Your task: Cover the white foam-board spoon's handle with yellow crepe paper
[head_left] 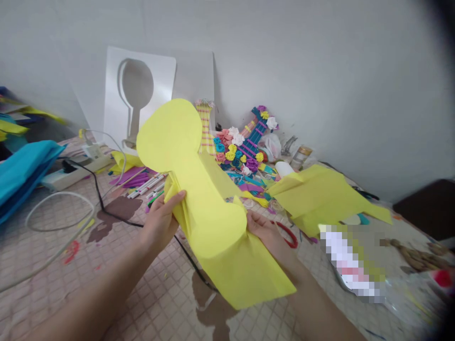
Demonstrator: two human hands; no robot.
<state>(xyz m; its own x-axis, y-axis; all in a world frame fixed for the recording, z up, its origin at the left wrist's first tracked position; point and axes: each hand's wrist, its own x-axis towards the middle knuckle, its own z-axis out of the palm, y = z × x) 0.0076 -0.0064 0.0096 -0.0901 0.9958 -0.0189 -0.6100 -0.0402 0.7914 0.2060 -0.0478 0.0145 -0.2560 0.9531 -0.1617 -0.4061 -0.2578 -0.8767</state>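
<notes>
Between my hands, tilted above the table, is a yellow cut-out (177,137) with a wide rounded head, a narrow neck and a rounded lower end. A thin yellow sheet (249,279) lies behind it and hangs past its lower right end. My left hand (159,220) pinches the sheet's folded edge against the neck, thumb on top. On the right side, my right hand (265,229) grips the sheet close to the lower end; its fingers are partly hidden. Red scissor handles (286,234) show just beyond my right hand.
A white board (165,71) with a rounded cut-out leans on the wall. Paper flowers (231,147) and woven pieces stand at the back. Another yellow sheet (320,194) lies right. Blue material (28,170), a power strip (73,173), cables and marker pens (147,184) are left.
</notes>
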